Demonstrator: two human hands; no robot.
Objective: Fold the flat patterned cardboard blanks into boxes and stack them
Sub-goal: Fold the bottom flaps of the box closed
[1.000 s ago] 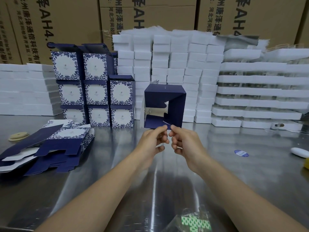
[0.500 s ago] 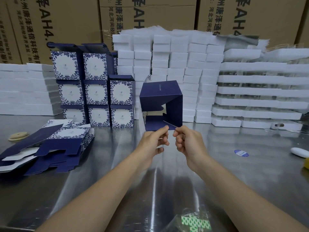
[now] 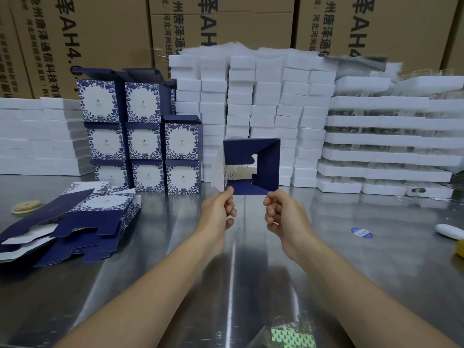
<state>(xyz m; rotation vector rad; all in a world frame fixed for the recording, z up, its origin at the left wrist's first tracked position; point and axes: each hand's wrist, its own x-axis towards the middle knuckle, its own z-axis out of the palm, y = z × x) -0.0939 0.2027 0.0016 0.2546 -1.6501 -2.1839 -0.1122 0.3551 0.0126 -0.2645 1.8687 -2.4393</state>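
Your left hand (image 3: pixel 218 211) and right hand (image 3: pixel 283 212) now sit farther apart under squared-open box (image 3: pixel 270 167). Left pinches lower-left corner; right curls at lower-right corner, grip unclear.

Open box (image 3: pixel 267 169): I see solid navy on the inner faces and one pale white flap on its left side.
Stacked boxes (image 3: pixel 143 139), far left of the tabletop (image 3: pixel 226 272): white front panels ringed with blue leaf-and-flower print, navy tops.
Flat blanks (image 3: pixel 82 219), left edge: same blue floral on white, broad navy panels, white undersides.
Tabletop itself: shiny grey metal.
Foam blocks (image 3: pixel 253 96), far edge: plain white.
Cartons (image 3: pixel 100 33) behind: brown, black lettering.
Round sticker (image 3: pixel 361 232), toward the right edge: blue and white.
Packet (image 3: pixel 292 336), near edge: I note green-and-white patterning.
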